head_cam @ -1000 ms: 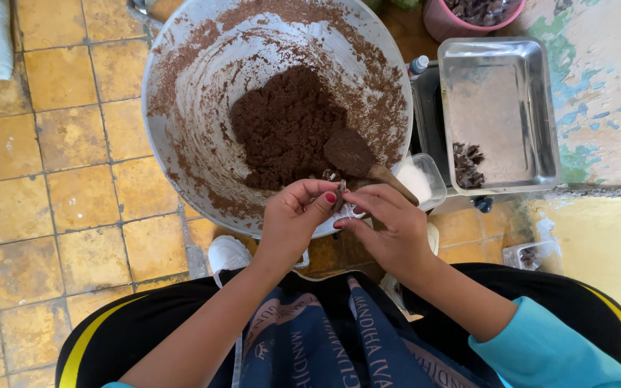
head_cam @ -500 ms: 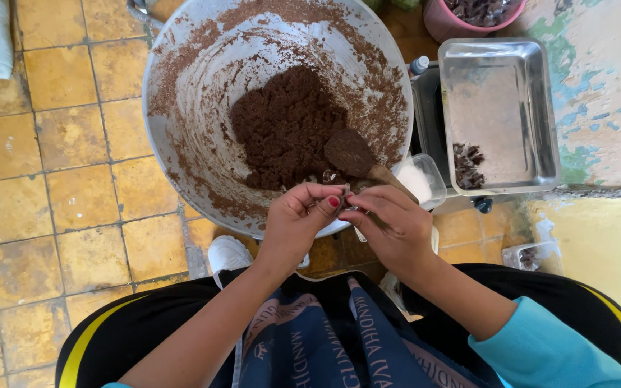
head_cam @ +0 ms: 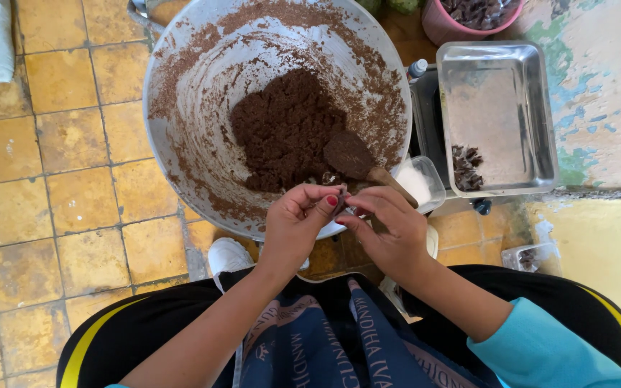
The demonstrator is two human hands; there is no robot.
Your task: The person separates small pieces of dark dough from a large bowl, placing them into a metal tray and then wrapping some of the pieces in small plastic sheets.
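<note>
Hands meet just below the rim of the large metal bowl (head_cam: 181, 144): I see my left hand (head_cam: 297, 226) and right hand (head_cam: 389, 233) pinched together on a small wrapped piece (head_cam: 341, 201), held between the fingertips. Brown mixture (head_cam: 285, 129) fills only the bowl's centre, a wooden spoon (head_cam: 357, 162) resting in it. A few finished pieces (head_cam: 465, 167) lie in the steel tray (head_cam: 533, 108), so I judge the work early, much mixture remaining.
</note>
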